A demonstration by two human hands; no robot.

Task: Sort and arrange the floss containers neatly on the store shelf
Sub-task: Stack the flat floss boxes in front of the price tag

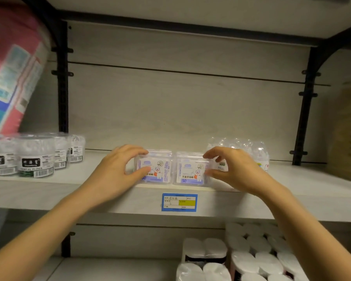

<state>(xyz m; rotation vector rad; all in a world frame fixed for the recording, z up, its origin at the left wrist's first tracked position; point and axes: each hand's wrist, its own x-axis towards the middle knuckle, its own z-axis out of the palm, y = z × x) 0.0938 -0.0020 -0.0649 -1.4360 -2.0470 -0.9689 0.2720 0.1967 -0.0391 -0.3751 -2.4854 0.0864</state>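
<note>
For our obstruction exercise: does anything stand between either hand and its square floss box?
Nothing visible does. The left hand pinches the left square box, and the right hand pinches the right square box, both at the shelf front.

A single wide-angle view comes from a camera worn on the person's head. It faces a store shelf [312,185] almost straight on, tilted slightly down, and sits close. The shelf's front edge, with a blue price label [179,202], crosses the lower middle. Both forearms enter from the bottom corners. The left hand [118,169] holds the left floss box [154,169] and the right hand [233,171] holds the right floss box [190,171] at the middle of that edge. The back panel [170,108] fills the centre, the shelf above [190,9] spans the top, and the shelf below [109,268] lines the bottom. The lens curves the black uprights [63,88] at the sides.
</note>
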